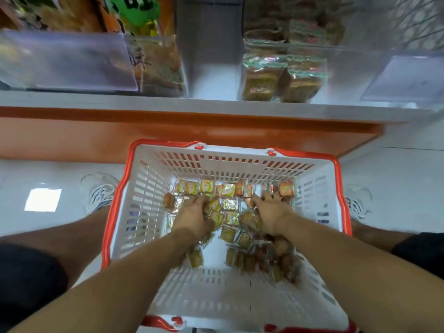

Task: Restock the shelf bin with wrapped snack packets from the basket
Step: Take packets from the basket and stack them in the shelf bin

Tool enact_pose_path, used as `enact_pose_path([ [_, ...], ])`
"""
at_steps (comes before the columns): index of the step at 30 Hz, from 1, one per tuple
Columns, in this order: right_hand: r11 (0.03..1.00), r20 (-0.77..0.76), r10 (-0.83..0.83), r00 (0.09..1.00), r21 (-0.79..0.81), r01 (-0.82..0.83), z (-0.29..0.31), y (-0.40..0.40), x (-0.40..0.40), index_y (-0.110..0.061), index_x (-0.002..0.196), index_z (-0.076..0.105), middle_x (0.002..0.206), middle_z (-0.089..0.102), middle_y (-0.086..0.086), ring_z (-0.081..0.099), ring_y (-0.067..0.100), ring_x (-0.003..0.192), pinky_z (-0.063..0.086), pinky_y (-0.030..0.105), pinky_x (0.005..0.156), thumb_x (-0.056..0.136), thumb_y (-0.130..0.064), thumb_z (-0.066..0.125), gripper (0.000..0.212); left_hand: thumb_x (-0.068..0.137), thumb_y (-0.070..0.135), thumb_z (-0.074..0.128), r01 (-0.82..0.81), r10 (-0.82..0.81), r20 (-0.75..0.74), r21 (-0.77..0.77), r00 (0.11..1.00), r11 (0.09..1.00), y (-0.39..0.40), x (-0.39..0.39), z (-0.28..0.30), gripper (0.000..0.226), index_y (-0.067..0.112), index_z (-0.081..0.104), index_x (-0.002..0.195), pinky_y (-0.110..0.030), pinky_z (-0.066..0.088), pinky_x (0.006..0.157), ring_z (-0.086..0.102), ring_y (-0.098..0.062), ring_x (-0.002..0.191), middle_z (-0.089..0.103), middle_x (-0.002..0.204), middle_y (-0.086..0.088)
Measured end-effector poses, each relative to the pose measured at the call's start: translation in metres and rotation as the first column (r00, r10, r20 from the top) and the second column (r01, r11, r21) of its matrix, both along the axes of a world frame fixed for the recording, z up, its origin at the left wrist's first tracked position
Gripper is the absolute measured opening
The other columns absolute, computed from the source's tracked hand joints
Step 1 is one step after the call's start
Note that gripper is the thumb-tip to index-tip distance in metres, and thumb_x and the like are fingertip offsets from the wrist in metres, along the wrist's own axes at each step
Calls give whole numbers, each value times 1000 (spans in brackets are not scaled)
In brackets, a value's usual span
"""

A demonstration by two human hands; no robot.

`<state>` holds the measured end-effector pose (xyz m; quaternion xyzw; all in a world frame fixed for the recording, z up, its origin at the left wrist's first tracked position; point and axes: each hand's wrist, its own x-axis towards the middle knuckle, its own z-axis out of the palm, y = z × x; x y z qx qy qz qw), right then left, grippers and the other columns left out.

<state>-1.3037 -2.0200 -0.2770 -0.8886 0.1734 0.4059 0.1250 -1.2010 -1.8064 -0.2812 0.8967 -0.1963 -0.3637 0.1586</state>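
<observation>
A white basket with a red rim [182, 164] stands on the floor between my feet. Several wrapped snack packets [229, 204] lie scattered on its bottom. Both my hands reach down into it. My left hand [192, 216] has its fingers curled round a few packets [214, 207]. My right hand [270, 213] lies on the packets at the far right, fingers bent over them; whether it grips any is hidden. Above, on the shelf, a clear bin [348, 73] holds a few of the same kind of packets [281, 78] at its left side.
The white shelf edge [216, 108] with an orange base panel [168, 133] runs across in front of the basket. Another clear bin [72, 61] with other snacks stands at the upper left. My shoes [99, 192] flank the basket on the white tiled floor.
</observation>
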Motion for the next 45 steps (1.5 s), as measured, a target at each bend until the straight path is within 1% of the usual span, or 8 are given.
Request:
enact_pose_path([
  [9, 992, -33, 125, 992, -15, -126, 1, 3, -3, -33, 142, 40, 157, 25, 12, 27, 37, 142, 41, 45, 106, 84, -31, 72, 66, 93, 18, 60, 365, -388, 54, 236, 920, 900, -26, 4, -28, 79, 39, 22, 158, -47, 28, 123, 34, -32, 143, 36, 158, -9],
  [12, 989, 21, 145, 989, -42, -144, 3, 5, -8, -29, 129, 46, 145, 34, 11, 35, 33, 132, 49, 42, 90, 81, -19, 72, 56, 92, 20, 57, 387, -422, 82, 273, 903, 881, -31, 0, -28, 67, 31, 32, 153, -43, 30, 120, 37, -29, 138, 48, 147, -9],
  [18, 985, -43, 174, 984, 11, -174, 0, 0, -10, -33, 146, 38, 148, 32, 9, 40, 32, 133, 48, 44, 97, 87, -35, 67, 65, 93, 31, 57, 449, -480, 19, 320, 877, 834, -39, -12, -28, 43, 17, 50, 133, -47, 27, 122, 34, -35, 144, 65, 128, -10],
  [28, 990, -100, 36, 994, -135, -50, 8, 7, -15, -20, 129, 62, 154, 33, 13, 36, 32, 141, 39, 42, 113, 89, -15, 68, 41, 94, 55, 54, 264, -282, 64, 209, 957, 942, -29, -18, -11, 39, 20, 70, 104, -37, 44, 105, 58, -26, 113, 68, 110, -8],
  [32, 992, -103, 26, 994, -120, -38, 12, 11, -27, -15, 126, 62, 156, 34, 15, 34, 31, 144, 33, 42, 116, 89, -6, 65, 39, 95, 53, 59, 121, -121, -25, 21, 992, 992, -26, -19, 0, 39, 20, 60, 117, -34, 53, 84, 62, -23, 96, 67, 108, -4],
  [36, 977, 27, -207, 978, -50, 208, 25, 12, -31, -10, 108, 67, 125, 62, 13, 62, 25, 107, 49, 33, 91, 90, 4, 55, 26, 99, 55, 52, 46, -47, -42, -26, 998, 999, -26, -24, 17, 59, 24, 38, 147, -32, 50, 73, 60, -19, 81, 61, 92, 4],
  [41, 969, 75, -241, 968, 73, 236, 64, 4, -21, -8, 91, 73, 101, 71, 8, 68, 21, 95, 54, 27, 82, 85, 7, 60, 21, 100, 32, 62, -111, 77, -180, -188, 981, 976, -31, -19, 47, 60, 29, 32, 152, -20, 42, 43, 57, -6, 51, 62, 70, 2],
  [45, 961, 203, -219, 954, 214, 176, 145, -14, 9, -9, 83, 78, 76, 71, -3, 55, -1, 62, 42, 15, 62, 81, -4, 70, 9, 95, 8, 64, -141, 47, -380, -223, 924, 965, -39, 0, 97, 61, 24, 41, 149, -28, 53, 53, 63, -15, 58, 68, 78, -8],
])
